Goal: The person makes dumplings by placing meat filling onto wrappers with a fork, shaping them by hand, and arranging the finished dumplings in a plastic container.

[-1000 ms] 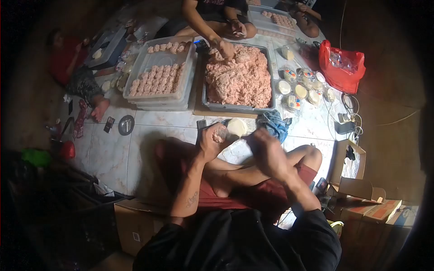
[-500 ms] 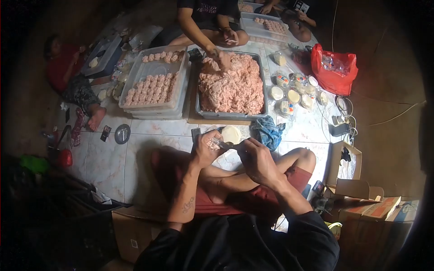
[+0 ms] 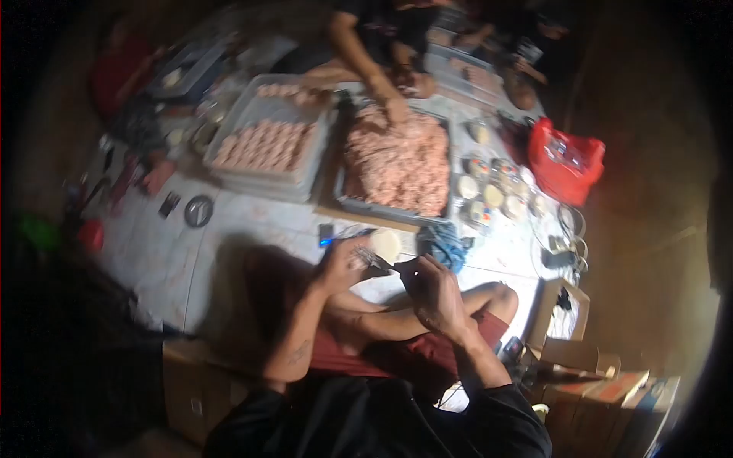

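Above my crossed legs, my left hand (image 3: 343, 263) is closed around a small lump of pink minced-meat mixture, blurred now and partly hidden by the fingers. My right hand (image 3: 435, 290) is closed, gripping a thin dark metal utensil (image 3: 379, 263) that looks like a spoon, with its tip at the left hand. Just beyond my hands lies a round, pale stack of wrappers (image 3: 385, 243). A bunched blue cloth (image 3: 444, 248) is beside it. Farther out, a large grey tub (image 3: 359, 204) holds a heap of pink minced meat (image 3: 397, 164).
A co-worker's hand (image 3: 395, 111) reaches into the meat. Clear plastic trays (image 3: 217, 164) with rows of meat portions stand left of the tub. Several packs of round wrappers (image 3: 492, 197), a red plastic bag (image 3: 566, 160) and cables (image 3: 569, 259) lie right. Cardboard boxes (image 3: 561, 317) are near my right side.
The whole view has shifted and tilted, with blur. My hands stay close together at the utensil. The co-worker's hand is still in the meat. A blue light now shows beside the small dark object near my left hand.
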Available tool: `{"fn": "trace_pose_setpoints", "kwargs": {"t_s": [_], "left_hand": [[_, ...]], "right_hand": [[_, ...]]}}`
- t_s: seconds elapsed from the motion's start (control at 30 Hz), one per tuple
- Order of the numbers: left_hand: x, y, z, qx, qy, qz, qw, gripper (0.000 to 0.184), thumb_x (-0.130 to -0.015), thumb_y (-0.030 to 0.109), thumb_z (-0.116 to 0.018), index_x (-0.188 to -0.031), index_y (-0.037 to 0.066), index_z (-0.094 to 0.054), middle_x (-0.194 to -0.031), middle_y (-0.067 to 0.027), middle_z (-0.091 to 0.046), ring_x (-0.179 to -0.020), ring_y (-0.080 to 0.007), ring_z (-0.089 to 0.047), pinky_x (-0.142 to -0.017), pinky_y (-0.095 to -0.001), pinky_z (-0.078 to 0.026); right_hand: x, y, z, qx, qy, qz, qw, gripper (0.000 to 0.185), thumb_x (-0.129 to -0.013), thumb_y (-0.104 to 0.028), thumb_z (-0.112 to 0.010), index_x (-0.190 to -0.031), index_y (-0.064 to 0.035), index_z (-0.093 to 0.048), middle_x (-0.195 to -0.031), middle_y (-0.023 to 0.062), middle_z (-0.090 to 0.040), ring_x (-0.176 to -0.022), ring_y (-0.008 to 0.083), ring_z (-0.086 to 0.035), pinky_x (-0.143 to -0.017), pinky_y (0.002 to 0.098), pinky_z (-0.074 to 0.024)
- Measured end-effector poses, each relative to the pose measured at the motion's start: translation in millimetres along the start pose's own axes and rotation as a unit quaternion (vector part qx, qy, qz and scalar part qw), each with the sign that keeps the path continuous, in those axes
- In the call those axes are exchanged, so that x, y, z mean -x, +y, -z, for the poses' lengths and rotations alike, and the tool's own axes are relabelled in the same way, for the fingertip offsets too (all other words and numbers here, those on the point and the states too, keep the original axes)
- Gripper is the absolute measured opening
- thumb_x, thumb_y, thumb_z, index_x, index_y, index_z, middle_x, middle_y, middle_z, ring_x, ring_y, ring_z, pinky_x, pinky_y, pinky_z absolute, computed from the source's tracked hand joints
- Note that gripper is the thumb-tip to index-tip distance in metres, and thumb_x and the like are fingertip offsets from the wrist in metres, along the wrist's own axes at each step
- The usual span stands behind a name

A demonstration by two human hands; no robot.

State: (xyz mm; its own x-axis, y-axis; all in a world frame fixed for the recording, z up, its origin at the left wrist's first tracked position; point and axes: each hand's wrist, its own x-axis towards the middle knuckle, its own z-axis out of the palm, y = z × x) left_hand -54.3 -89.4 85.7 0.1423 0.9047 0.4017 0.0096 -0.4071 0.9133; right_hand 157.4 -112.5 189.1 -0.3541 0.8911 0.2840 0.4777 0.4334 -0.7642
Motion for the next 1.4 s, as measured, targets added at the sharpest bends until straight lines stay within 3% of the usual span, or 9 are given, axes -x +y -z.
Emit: {"fn": "trace_pose_setpoints", "kwargs": {"t_s": [0.17,0.2,0.37,0.5,0.67,0.77,0.97,1.1,1.4], "left_hand": [[-10.9,-36.3,17.4,0.086,0.043,0.088,0.991,0.033,-0.082,0.011,-0.081,-0.102,0.002,-0.057,-0.079,0.0046,-0.047,-0.073,-0.0075,-0.044,-0.067,-0.0211,-0.041],[-16.7,-17.2,34.2,0.148,-0.010,0.131,0.980,0.062,-0.081,0.041,-0.084,-0.117,-0.002,-0.058,-0.095,0.0011,-0.056,-0.085,-0.0091,-0.052,-0.077,-0.0248,-0.047],[-29.4,-35.3,47.4,0.371,0.134,0.144,0.908,0.080,-0.099,0.067,-0.036,-0.133,-0.004,-0.049,-0.128,-0.0161,-0.059,-0.117,-0.0273,-0.059,-0.104,-0.0462,-0.047],[-34.8,-48.5,58.9,0.364,0.170,0.124,0.907,0.077,-0.101,0.062,-0.037,-0.136,-0.006,-0.047,-0.132,-0.0161,-0.057,-0.123,-0.0271,-0.056,-0.108,-0.0467,-0.044],[-29.2,-51.2,61.8,0.246,0.161,0.155,0.943,0.062,-0.105,0.053,-0.038,-0.132,0.000,-0.054,-0.126,-0.0104,-0.060,-0.118,-0.0179,-0.058,-0.102,-0.0365,-0.047],[-23.7,-40.8,76.0,0.209,0.143,0.158,0.954,0.053,-0.106,0.049,-0.038,-0.111,0.001,-0.059,-0.102,-0.0059,-0.058,-0.093,-0.0140,-0.054,-0.085,-0.0303,-0.047],[10.4,-107.5,142.8,0.163,0.401,0.231,0.871,0.073,-0.100,0.059,-0.044,-0.145,0.001,-0.041,-0.136,-0.0168,-0.056,-0.117,-0.0248,-0.058,-0.100,-0.0366,-0.045],[4.3,-105.0,151.6,0.305,0.449,0.244,0.804,0.065,-0.098,0.059,-0.049,-0.131,0.003,-0.052,-0.121,-0.0162,-0.064,-0.101,-0.0244,-0.064,-0.089,-0.0381,-0.050],[-2.3,-116.9,152.4,0.253,0.450,0.304,0.800,0.044,-0.094,0.044,-0.065,-0.118,0.007,-0.058,-0.102,-0.0082,-0.069,-0.084,-0.0162,-0.065,-0.077,-0.0298,-0.050]], "right_hand": [[-61.6,33.4,6.3,0.234,0.070,0.014,0.970,0.016,-0.090,-0.001,-0.045,-0.095,0.0019,-0.060,-0.085,0.0239,-0.061,-0.079,0.0435,-0.063,-0.070,0.0485,-0.0504],[-79.3,64.7,8.2,0.288,0.048,-0.023,0.956,0.017,-0.091,-0.004,-0.044,-0.096,0.0020,-0.060,-0.089,0.0252,-0.062,-0.081,0.0443,-0.064,-0.072,0.0498,-0.0515],[-133.4,183.4,-34.3,0.370,-0.053,-0.071,0.925,0.026,-0.092,-0.012,-0.050,-0.111,0.0042,-0.057,-0.110,0.0319,-0.061,-0.090,0.0463,-0.065,-0.076,0.0544,-0.0533],[-135.0,149.2,-33.5,0.475,-0.044,-0.002,0.879,0.020,-0.090,-0.012,-0.053,-0.102,0.0024,-0.062,-0.112,0.0277,-0.062,-0.094,0.0440,-0.065,-0.076,0.0499,-0.0554],[-142.5,18.9,-90.0,0.127,-0.115,0.016,0.985,0.058,-0.090,-0.020,-0.070,-0.137,0.0051,-0.049,-0.128,0.0285,-0.056,-0.113,0.0442,-0.060,-0.096,0.0460,-0.0505],[-153.0,39.9,-135.8,0.145,-0.161,0.217,0.952,0.043,-0.087,-0.015,-0.070,-0.126,-0.0019,-0.059,-0.116,0.0271,-0.063,-0.106,0.0451,-0.060,-0.092,0.0481,-0.0512],[-146.3,81.5,-199.7,0.169,-0.150,0.113,0.968,0.023,-0.083,-0.003,-0.066,-0.105,-0.0007,-0.060,-0.094,0.0176,-0.065,-0.093,0.0382,-0.061,-0.076,0.0488,-0.0519],[-125.6,147.5,-238.7,0.147,-0.091,0.269,0.947,0.024,-0.082,0.001,-0.062,-0.105,-0.0035,-0.059,-0.094,0.0191,-0.065,-0.091,0.0376,-0.062,-0.074,0.0482,-0.0522],[-119.2,116.0,-194.8,0.205,-0.229,0.098,0.947,0.057,-0.085,-0.006,-0.060,-0.141,-0.0053,-0.048,-0.118,0.0215,-0.062,-0.110,0.0426,-0.059,-0.093,0.0480,-0.0520]]}}
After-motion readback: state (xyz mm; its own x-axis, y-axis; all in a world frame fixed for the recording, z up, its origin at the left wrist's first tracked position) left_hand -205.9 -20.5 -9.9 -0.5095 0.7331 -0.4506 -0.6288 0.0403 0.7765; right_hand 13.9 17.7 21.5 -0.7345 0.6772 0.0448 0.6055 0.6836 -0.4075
